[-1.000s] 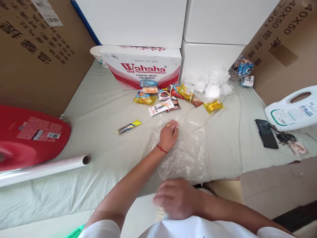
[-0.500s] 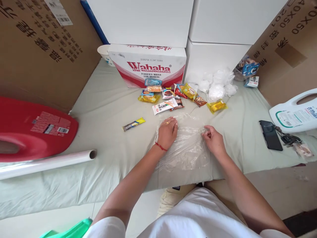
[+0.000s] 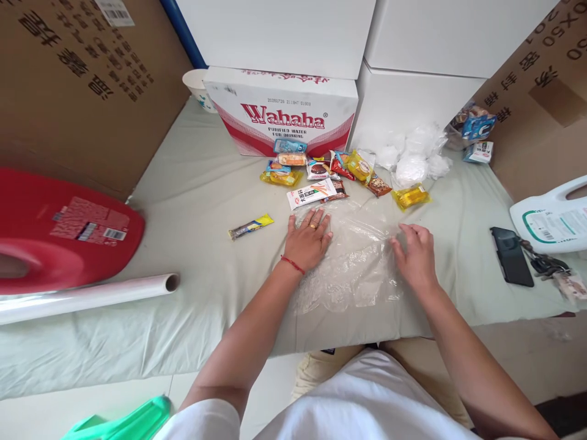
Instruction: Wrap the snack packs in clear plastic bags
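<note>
A sheet of clear plastic film (image 3: 353, 269) lies wrinkled on the cloth in front of me. My left hand (image 3: 309, 241) rests flat on its left side, fingers spread and holding nothing. By the film's right edge is my right hand (image 3: 415, 253), its fingers apart and bent; I cannot tell whether the fingertips touch the film. Just beyond the film lie a white snack packet (image 3: 312, 194) and several other wrapped snacks, among them a yellow one (image 3: 411, 197). A narrow yellow-and-dark snack bar (image 3: 251, 227) lies left of my left hand.
A Wahaha carton (image 3: 284, 116) and crumpled clear plastic (image 3: 415, 162) stand behind the snacks. To the left are a red jug (image 3: 68, 229) and a roll of film (image 3: 92, 297). A phone (image 3: 512, 256), keys (image 3: 545, 263) and a white bottle (image 3: 554, 220) lie at the right.
My left hand has flattened and spread its fingers on the film. My right hand has opened from a pinch and shifted right. The whole view has shifted slightly.
</note>
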The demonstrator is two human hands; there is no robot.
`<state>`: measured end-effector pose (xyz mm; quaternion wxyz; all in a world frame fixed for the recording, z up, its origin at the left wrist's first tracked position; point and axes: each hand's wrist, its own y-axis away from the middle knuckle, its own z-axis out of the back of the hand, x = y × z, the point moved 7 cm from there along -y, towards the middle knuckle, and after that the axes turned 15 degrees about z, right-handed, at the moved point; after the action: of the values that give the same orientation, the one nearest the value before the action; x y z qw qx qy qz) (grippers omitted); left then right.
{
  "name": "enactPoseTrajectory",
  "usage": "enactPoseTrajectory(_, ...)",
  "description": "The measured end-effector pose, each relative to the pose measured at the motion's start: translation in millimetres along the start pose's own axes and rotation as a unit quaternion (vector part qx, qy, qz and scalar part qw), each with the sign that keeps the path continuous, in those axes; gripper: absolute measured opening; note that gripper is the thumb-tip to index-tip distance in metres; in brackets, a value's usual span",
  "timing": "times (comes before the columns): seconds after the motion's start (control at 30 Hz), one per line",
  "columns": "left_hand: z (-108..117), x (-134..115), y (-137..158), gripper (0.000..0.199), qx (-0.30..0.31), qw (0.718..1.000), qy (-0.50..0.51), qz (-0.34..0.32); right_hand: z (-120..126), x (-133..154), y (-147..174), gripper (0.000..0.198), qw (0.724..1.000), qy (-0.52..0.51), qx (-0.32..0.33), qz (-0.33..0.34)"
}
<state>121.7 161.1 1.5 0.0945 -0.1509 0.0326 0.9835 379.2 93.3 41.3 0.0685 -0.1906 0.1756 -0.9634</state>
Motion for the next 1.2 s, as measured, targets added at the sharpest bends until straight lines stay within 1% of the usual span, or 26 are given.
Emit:
enactPoseTrajectory(0.03,0,0,0,0.054,-0.004,1.000,0.004,0.001,3,17,4,0.051,0.999,0.027,-0.004,0.047)
enactPoseTrajectory(0.07,0,0,1,0.054,-0.008,1.000,0.011,0.002,3,34,10,0.055,0.995,0.038,0.010,0.096)
enactPoseTrajectory(0.13,1,-1,1,0.053,-0.015,0.999,0.028,0.005,-8,60,32,0.065,0.979,0.035,0.082,0.181)
enactPoseTrajectory(0.17,1,0,2,0.053,-0.019,0.999,0.037,0.009,-15,66,46,0.070,0.970,0.035,0.121,0.207)
enactPoseTrajectory(0.2,2,0,3,0.053,-0.023,0.999,0.043,0.015,-20,66,61,0.073,0.964,0.042,0.152,0.216)
enactPoseTrajectory(0.23,3,1,3,0.053,-0.026,0.998,0.049,0.022,-23,59,75,0.075,0.961,0.054,0.172,0.210)
enactPoseTrajectory(0.3,3,2,5,0.054,-0.031,0.997,0.055,0.034,-21,33,97,0.074,0.963,0.084,0.189,0.172)
enactPoseTrajectory(0.37,3,3,6,0.057,-0.032,0.997,0.056,0.042,-11,4,108,0.070,0.968,0.102,0.188,0.128)
enactPoseTrajectory(0.4,2,3,7,0.058,-0.032,0.997,0.056,0.045,-3,-8,107,0.068,0.973,0.104,0.177,0.108)
enactPoseTrajectory(0.47,0,3,7,0.059,-0.031,0.997,0.056,0.046,16,-22,89,0.064,0.984,0.097,0.129,0.071)
enactPoseTrajectory(0.5,0,3,7,0.059,-0.031,0.997,0.056,0.046,24,-23,73,0.061,0.989,0.087,0.100,0.059)
enactPoseTrajectory(0.53,0,3,6,0.058,-0.032,0.997,0.056,0.045,30,-19,53,0.056,0.993,0.074,0.072,0.051)
enactPoseTrajectory(0.57,0,3,6,0.058,-0.032,0.997,0.057,0.045,31,-10,30,0.050,0.995,0.056,0.051,0.058)
enactPoseTrajectory(0.6,0,3,5,0.058,-0.033,0.997,0.056,0.045,26,4,3,0.043,0.995,0.026,0.053,0.083)
enactPoseTrajectory(0.67,0,4,5,0.057,-0.032,0.997,0.054,0.048,1,40,-51,0.035,0.982,-0.031,0.095,0.159)
enactPoseTrajectory(0.73,1,3,5,0.056,-0.031,0.997,0.049,0.047,-30,79,-102,0.033,0.960,-0.049,0.117,0.248)
enactPoseTrajectory(0.8,2,3,5,0.056,-0.029,0.998,0.043,0.045,-65,112,-143,0.035,0.935,-0.045,0.150,0.318)
enactPoseTrajectory(0.87,1,2,5,0.057,-0.028,0.998,0.039,0.044,-99,136,-169,0.039,0.902,-0.010,0.220,0.372)
enactPoseTrajectory(0.93,1,3,4,0.057,-0.029,0.998,0.037,0.045,-124,147,-187,0.036,0.875,0.041,0.288,0.386)
enactPoseTrajectory(0.97,1,3,4,0.057,-0.030,0.998,0.038,0.044,-130,149,-194,0.032,0.867,0.060,0.311,0.384)
enactPoseTrajectory(1.0,0,3,4,0.056,-0.031,0.998,0.040,0.043,-131,148,-200,0.029,0.866,0.069,0.322,0.375)
enactPoseTrajectory(1.03,0,3,5,0.056,-0.033,0.998,0.044,0.042,-128,146,-205,0.027,0.873,0.067,0.320,0.362)
enactPoseTrajectory(1.07,0,4,5,0.056,-0.035,0.997,0.049,0.041,-120,143,-210,0.027,0.885,0.054,0.304,0.347)
enactPoseTrajectory(1.13,0,4,5,0.055,-0.040,0.997,0.061,0.040,-92,131,-213,0.028,0.921,0.009,0.237,0.308)
enactPoseTrajectory(1.2,-1,4,6,0.055,-0.044,0.996,0.070,0.042,-57,111,-203,0.029,0.956,-0.059,0.146,0.246)
